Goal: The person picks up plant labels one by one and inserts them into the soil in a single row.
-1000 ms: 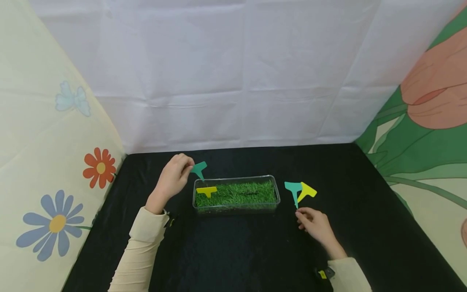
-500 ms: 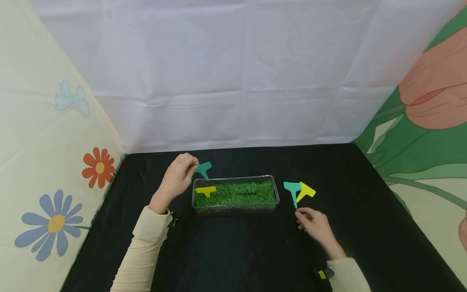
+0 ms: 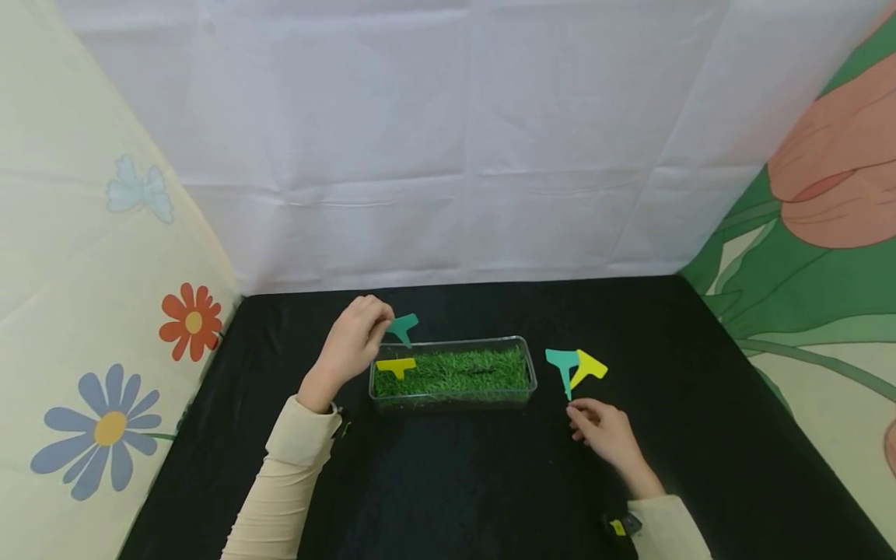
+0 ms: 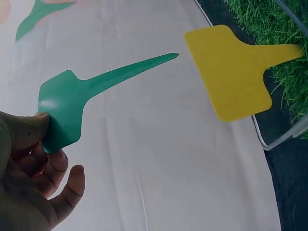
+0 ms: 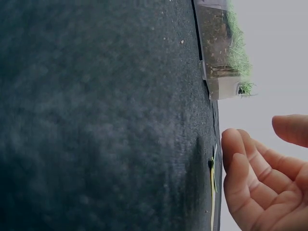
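Note:
My left hand [image 3: 352, 336] pinches a green T-shaped plant label [image 3: 404, 328] by one end of its head. In the left wrist view its pointed stem aims toward a yellow plant label [image 4: 231, 72]. That yellow label stands in the grass [image 3: 462, 372] at the left end of a clear rectangular tray [image 3: 534, 381]. The green label is over the tray's back left rim. On the right, my right hand [image 3: 605, 428] hovers near a teal label [image 3: 562, 361] and another yellow label [image 3: 592, 365] lying overlapped. Its thumb stands apart from loosely bent fingers [image 5: 236, 171], with nothing between them.
A black cloth [image 3: 434, 482] covers the table. White fabric [image 3: 448, 155] hangs behind it, and flower-printed panels [image 3: 112, 311] stand on the left and right. The tray's right end is close to the loose labels.
My left hand has moved to the right with the green label, from beyond the tray's left corner to over its back rim. The right hand and loose labels stay where they were.

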{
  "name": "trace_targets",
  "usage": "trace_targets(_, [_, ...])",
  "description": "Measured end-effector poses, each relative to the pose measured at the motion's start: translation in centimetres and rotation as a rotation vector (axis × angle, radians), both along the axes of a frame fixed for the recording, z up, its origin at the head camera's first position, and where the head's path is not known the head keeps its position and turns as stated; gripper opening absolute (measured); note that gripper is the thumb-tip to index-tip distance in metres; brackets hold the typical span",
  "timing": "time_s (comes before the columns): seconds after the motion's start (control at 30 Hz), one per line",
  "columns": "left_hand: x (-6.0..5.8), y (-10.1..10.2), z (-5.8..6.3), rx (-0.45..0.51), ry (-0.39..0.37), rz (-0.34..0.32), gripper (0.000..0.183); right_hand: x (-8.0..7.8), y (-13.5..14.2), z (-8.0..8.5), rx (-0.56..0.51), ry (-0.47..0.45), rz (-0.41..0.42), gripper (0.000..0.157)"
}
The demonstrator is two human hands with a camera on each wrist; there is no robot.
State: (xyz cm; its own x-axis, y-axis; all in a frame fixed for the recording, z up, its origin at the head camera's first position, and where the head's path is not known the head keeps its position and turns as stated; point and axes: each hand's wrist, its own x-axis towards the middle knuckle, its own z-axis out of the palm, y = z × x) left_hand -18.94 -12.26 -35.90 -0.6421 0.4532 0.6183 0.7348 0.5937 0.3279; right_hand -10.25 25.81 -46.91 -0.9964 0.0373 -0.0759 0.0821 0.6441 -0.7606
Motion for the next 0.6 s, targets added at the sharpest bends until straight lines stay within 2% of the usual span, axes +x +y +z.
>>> trace_targets(0.6, [0.21,0.90,0.01,-0.003,0.001,-0.034,0.010,0.00,-0.01,-0.22,0.002,0.029,0.000,0.027])
